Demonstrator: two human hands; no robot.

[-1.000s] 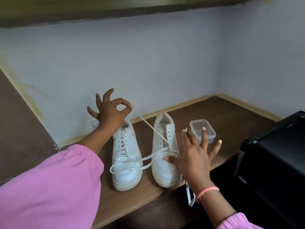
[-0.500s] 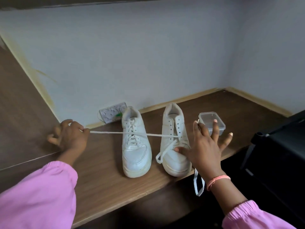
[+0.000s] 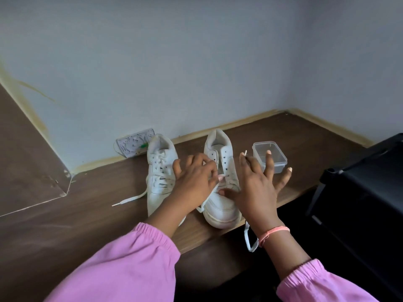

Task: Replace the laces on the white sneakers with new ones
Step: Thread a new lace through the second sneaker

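Two white sneakers stand side by side on a brown wooden shelf (image 3: 91, 214), toes toward me. The left sneaker (image 3: 160, 171) is laced. The right sneaker (image 3: 220, 208) has open upper eyelets. My left hand (image 3: 194, 179) hovers over the right sneaker's tongue, its fingertips pinched on the white lace (image 3: 128, 199), whose free end trails on the shelf left of the left sneaker. My right hand (image 3: 255, 190) presses its thumb on that sneaker's front, fingers spread. A lace tip pokes up by its index finger, and a lace loop hangs below its wrist, off the shelf edge.
A clear plastic container (image 3: 270, 158) sits right of the sneakers, partly behind my right fingers. A patterned wall socket (image 3: 135, 144) is at the wall behind the left sneaker. A black object (image 3: 359, 192) stands close on the right, beyond the shelf edge.
My left hand, which had drawn the lace out far to the left, has come back to the right sneaker's eyelets. The lace end now lies slack on the shelf.
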